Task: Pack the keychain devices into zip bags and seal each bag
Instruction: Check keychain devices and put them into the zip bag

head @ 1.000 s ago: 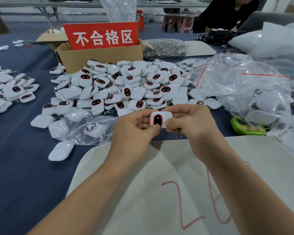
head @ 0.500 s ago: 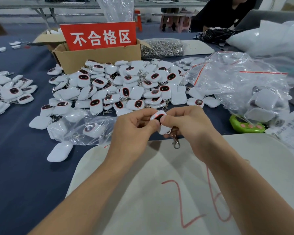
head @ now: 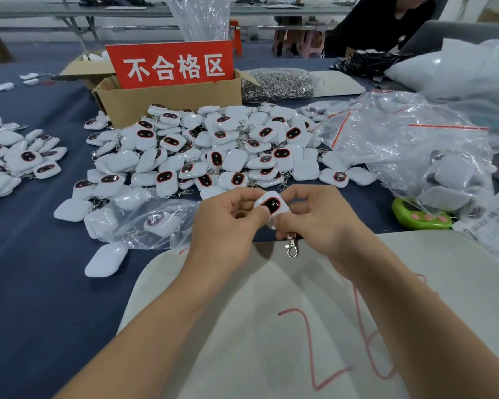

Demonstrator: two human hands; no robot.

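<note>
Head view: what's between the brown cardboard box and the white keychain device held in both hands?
A loose pile of white, dark-faced keychain devices on the blue tablecloth, as the head view shows.

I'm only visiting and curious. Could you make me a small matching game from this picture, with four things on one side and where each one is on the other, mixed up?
Things
1. red sign
2. green gadget
3. metal clasp
4. loose keychain devices

Places
A. hangs just below the right hand
B. stands in the cardboard box
C. lies at the right, beside the zip bags
D. heaped on the blue cloth, in front of the box

Pairs: 1-B, 2-C, 3-A, 4-D
</note>
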